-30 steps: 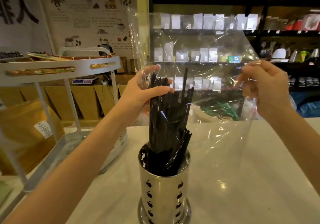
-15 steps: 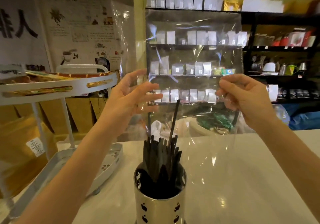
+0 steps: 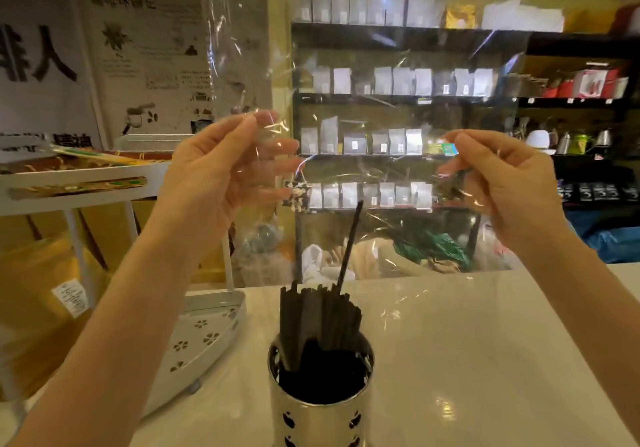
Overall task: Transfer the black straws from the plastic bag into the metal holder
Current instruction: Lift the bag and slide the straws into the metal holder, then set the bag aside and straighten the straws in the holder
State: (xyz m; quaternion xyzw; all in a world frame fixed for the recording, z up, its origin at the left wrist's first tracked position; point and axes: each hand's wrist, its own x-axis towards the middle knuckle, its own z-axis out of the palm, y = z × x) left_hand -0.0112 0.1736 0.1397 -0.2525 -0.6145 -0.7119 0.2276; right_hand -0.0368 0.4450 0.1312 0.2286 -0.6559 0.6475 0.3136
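Your left hand [image 3: 221,176] and right hand [image 3: 502,187] pinch the plastic bag [image 3: 381,117], now lifted clear; the black straws [image 3: 318,322] have dropped into the metal holder [image 3: 322,415].

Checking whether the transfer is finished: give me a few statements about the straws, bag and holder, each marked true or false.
1. The black straws stand in the metal holder. True.
2. The plastic bag lies flat on the counter. False: both hands hold it up above the holder.
3. One straw sticks up higher than the rest. True.
4. The left hand grips a bundle of straws. False: it touches only the bag.
5. The right hand pinches the bag. True.
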